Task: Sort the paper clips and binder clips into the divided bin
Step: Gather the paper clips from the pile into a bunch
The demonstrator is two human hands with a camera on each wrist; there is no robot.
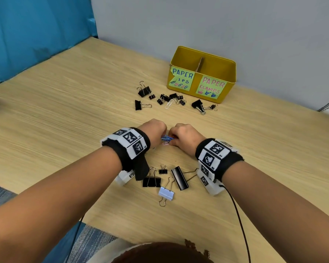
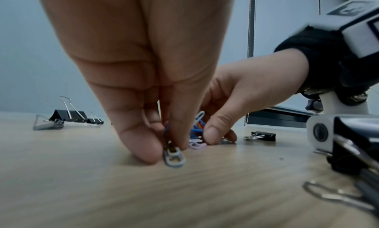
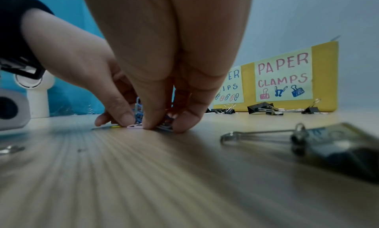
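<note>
Both hands meet over a small heap of coloured paper clips (image 1: 166, 138) in the middle of the table. My left hand (image 1: 160, 134) pinches blue clips, and a grey paper clip (image 2: 174, 157) hangs from its fingertips. My right hand (image 1: 174, 138) pinches the blue paper clips (image 3: 164, 128) from the other side, fingertips down on the wood. A pink clip (image 1: 165, 143) lies flat between the hands. The yellow divided bin (image 1: 230, 80) stands at the back right, labelled for paper clips on the left and paper clamps on the right.
Several black binder clips (image 1: 143, 91) and a silver paper clip (image 1: 169, 104) lie scattered in front of the bin. More binder clips, black (image 1: 151, 182) and white (image 1: 166, 193), lie between my wrists. A cable (image 1: 237, 215) trails from the right wrist. A blue wall runs along the left.
</note>
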